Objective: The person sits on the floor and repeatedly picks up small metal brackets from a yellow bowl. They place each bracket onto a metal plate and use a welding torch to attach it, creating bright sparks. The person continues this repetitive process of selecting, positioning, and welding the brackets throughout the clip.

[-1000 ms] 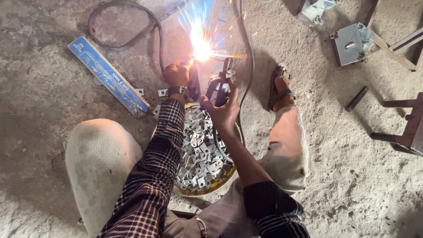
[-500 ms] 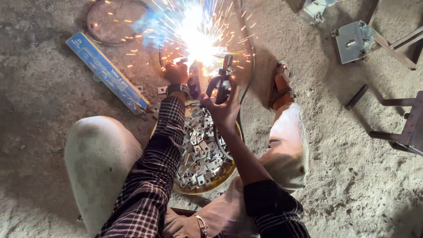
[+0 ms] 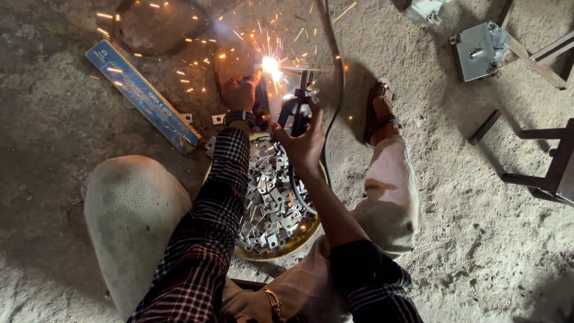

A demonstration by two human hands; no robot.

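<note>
**Welding over a pan of brackets on a dusty floor**

Crouching on a rough, sandy concrete floor, you work with both knees spread around 1 round brass-rimmed pan heaped with small grey stamped metal brackets, too many to count. Your left hand, wearing 1 dark wristwatch, is curled near the bright welding arc; what it pinches is lost in the glare, so its hold cannot be told. Your right hand has its fingers spread wide around the dark electrode holder, touching it from below. Orange sparks scatter over the floor toward 1 looped black cable. 1 long blue cardboard electrode box lies left of your left hand. 1 sandalled foot rests to the right. Farther right sit 1 grey square steel plate and 1 dark metal frame.
</note>
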